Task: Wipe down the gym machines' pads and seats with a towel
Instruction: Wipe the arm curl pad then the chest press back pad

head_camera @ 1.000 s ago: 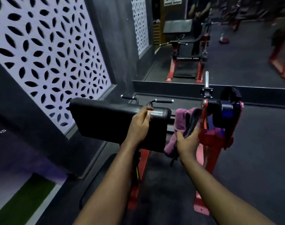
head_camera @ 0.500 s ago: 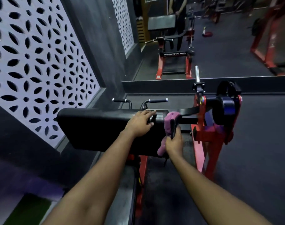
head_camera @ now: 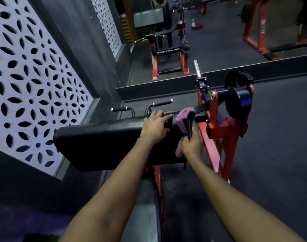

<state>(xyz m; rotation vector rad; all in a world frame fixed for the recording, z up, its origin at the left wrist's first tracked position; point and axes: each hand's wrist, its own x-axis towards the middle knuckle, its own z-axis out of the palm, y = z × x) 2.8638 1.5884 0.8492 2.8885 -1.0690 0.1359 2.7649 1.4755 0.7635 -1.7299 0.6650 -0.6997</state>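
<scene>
Centre of frame, slightly right: the pink towel, bunched and draped over the right end of the black pad. Its upper part lies on the pad's top edge and its lower tail hangs beside my view of the right hand. That hand grips the towel from below, fingers curled round the cloth. A dark strap runs down across the towel into the same grip.

Just left of the towel, the left hand rests palm down on the pad's upper edge. Its fingers are spread and only lightly bent, holding nothing. Both forearms enter from the bottom of the frame.

The pad is long and slanted, reaching toward the left centre. Behind it I see two black handles with chrome collars. To the right stands the red frame, carrying a black roller and an upright chrome peg.

Left side: a white patterned wall panel. Top: a mirror reflecting red machines. Right: dark floor.
</scene>
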